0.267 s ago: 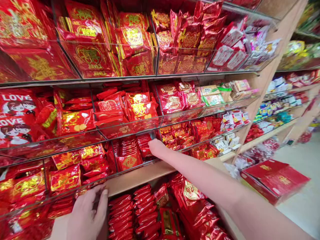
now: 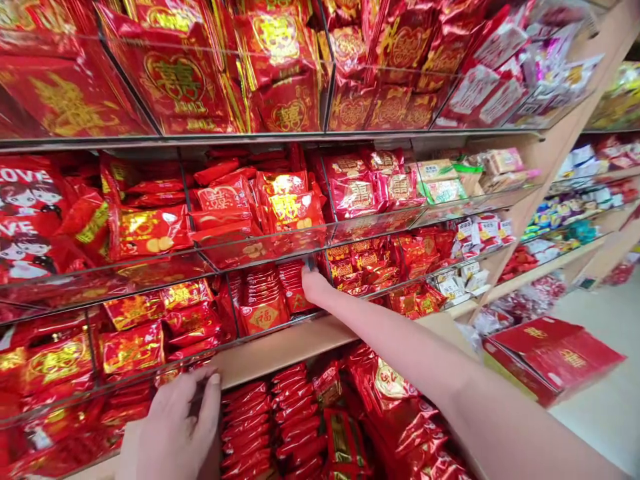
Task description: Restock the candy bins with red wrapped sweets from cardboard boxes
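My right hand [image 2: 315,285] reaches into a shelf bin, against the right side of a row of small red packets [image 2: 294,283]. Its thumb points up, while the other fingers are hidden. Left of it in that bin stands another row of red packets [image 2: 261,313], the front one bearing a gold diamond. My left hand [image 2: 175,423] is low in the view, its thumb and fingers curled over the left edge of an open cardboard box [image 2: 131,437]. Inside the box, stacked red packets [image 2: 247,427] stand in columns beside larger shiny red packs [image 2: 420,433].
Clear dividers and front panels [image 2: 270,245] separate the shelf bins of red and gold packets. A light brown strip [image 2: 280,347] runs below the right hand's bin. At right, a red carton [image 2: 555,357] stands low near the pale floor [image 2: 600,413].
The view has shifted slightly, with the upper shelf now higher in the picture. My right hand stays at the packet row, its thumb now showing more. My left hand keeps its place on the box edge.
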A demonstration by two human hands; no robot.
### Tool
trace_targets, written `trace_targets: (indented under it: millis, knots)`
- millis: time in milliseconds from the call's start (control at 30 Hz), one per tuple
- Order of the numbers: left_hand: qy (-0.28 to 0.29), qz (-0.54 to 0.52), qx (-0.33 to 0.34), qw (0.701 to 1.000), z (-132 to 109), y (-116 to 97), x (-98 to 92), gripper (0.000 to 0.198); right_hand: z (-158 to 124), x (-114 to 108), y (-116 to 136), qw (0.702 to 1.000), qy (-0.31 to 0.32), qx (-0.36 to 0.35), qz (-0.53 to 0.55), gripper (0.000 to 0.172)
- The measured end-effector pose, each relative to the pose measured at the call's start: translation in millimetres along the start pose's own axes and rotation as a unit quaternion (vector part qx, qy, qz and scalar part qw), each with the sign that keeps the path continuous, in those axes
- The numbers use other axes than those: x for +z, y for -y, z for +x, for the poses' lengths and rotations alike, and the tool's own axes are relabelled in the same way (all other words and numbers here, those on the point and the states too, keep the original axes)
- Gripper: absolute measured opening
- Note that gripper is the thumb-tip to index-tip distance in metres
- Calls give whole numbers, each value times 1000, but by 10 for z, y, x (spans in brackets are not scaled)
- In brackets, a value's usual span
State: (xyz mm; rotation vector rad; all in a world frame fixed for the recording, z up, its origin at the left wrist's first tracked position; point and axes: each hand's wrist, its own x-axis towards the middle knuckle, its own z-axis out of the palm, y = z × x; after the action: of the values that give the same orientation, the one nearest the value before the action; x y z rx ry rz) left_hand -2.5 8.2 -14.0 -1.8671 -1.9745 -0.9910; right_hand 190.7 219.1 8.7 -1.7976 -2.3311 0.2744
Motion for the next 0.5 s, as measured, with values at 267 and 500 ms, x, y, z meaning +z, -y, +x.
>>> trace_targets:
  millis: [267,500]
  knots:
    - [-10,13,24,1000,-53,65,74,26,13,-11,-40,999,43,-23,-8,47]
    - [-23,46,67,996,-52,89,85,23,2,30,-5,999,36,-35,0,79]
